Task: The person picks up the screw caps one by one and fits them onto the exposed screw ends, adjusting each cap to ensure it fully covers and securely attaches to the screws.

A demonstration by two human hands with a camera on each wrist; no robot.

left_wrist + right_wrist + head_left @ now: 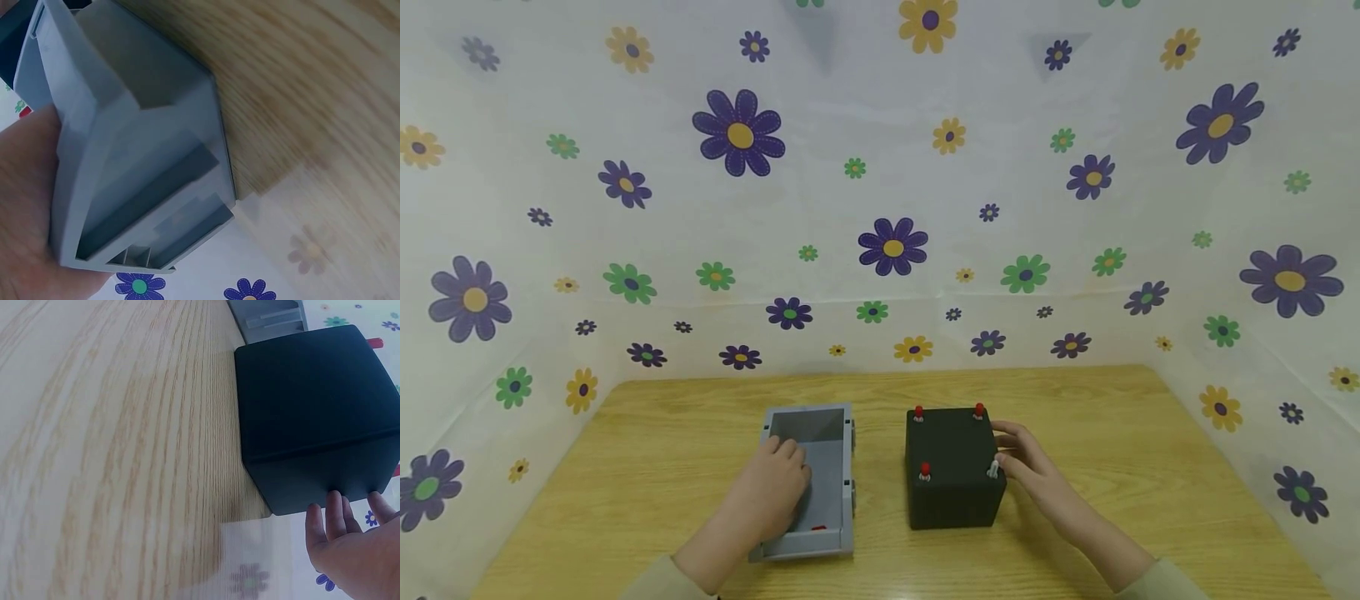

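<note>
A grey open-topped box (827, 475) stands left of centre, with a small red piece (818, 527) on its floor near the front. My left hand (778, 483) reaches into it. Its fingertips are hidden, and the box wall (75, 106) covers them in the left wrist view. To the right sits a black block (955, 450). Red caps (926, 469) top three of its corner posts; a bare silver post (993, 469) stands at the near right corner. My right hand (1033, 471) rests its fingers against the block's right side, thumb beside the bare post.
Both boxes stand on a wood-grain table (685, 433), with a gap between them. A white flower-print cloth (850, 208) encloses the back and both sides. Latch-like parts (853, 492) stick out from the grey box's right side.
</note>
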